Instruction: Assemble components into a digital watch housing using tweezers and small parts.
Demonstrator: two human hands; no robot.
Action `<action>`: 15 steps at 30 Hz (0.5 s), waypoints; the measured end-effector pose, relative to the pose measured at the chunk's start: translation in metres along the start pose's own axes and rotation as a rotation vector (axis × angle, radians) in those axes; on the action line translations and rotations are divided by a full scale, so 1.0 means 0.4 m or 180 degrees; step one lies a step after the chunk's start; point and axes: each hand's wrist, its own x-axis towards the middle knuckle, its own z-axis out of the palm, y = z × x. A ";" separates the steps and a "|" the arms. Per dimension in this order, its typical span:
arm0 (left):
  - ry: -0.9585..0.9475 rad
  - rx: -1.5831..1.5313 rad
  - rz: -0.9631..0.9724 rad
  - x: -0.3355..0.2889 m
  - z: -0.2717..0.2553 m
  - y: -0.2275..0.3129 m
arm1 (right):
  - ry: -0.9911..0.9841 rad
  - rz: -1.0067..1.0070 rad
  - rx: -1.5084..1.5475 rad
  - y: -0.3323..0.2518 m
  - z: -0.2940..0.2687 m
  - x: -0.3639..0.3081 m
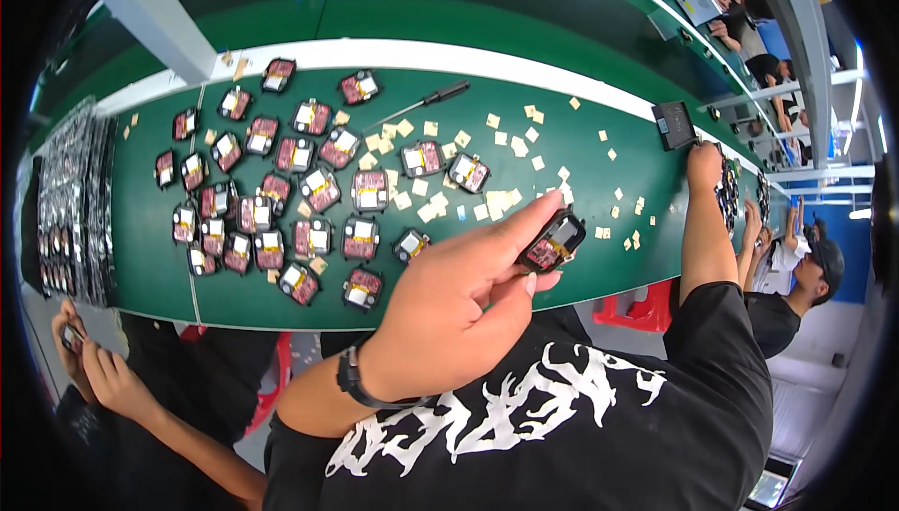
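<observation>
My left hand (459,300), with a dark band on its wrist, pinches a small black electronic device housing (552,241) between thumb and fingers. The housing is tilted, and its open side shows a reddish circuit board. At the far right, my right hand (704,169) is closed at the near corner of a small black tray (672,125) and seems to grip its edge; the fingertips are partly hidden. Several similar open housings with red boards, white parts and yellow strips, such as one housing (370,191), lie on the green table (599,160) left of my left hand.
Small cream squares (501,200) are scattered mid-table. A screwdriver (431,99) lies near the white back ledge (468,59). Stacked trays in plastic (75,202) stand at the left end. Another person's hands (103,361) work at lower left; more people sit along the right. Red stools (637,310) stand below.
</observation>
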 end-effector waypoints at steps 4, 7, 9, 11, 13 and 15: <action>0.0098 0.0468 0.0286 -0.013 0.001 0.022 | 0.0250 -0.0276 -0.0026 0.024 0.020 0.016; 0.0121 0.0588 0.0279 -0.014 0.017 0.031 | 0.0339 -0.0209 0.0342 0.039 0.033 0.020; 0.0031 0.0620 0.0264 -0.008 0.024 0.025 | 0.0522 -0.0097 0.0385 0.079 0.038 0.030; -0.0109 0.0835 0.0392 0.003 0.031 0.016 | 0.0624 0.0151 0.0472 0.124 0.033 0.035; -0.0126 0.0903 0.0354 0.010 0.041 0.003 | 0.0761 0.0331 0.0861 0.087 0.000 0.000; -0.0196 0.0940 0.0362 0.015 0.047 -0.003 | 0.0953 0.0319 0.1279 0.077 -0.048 -0.052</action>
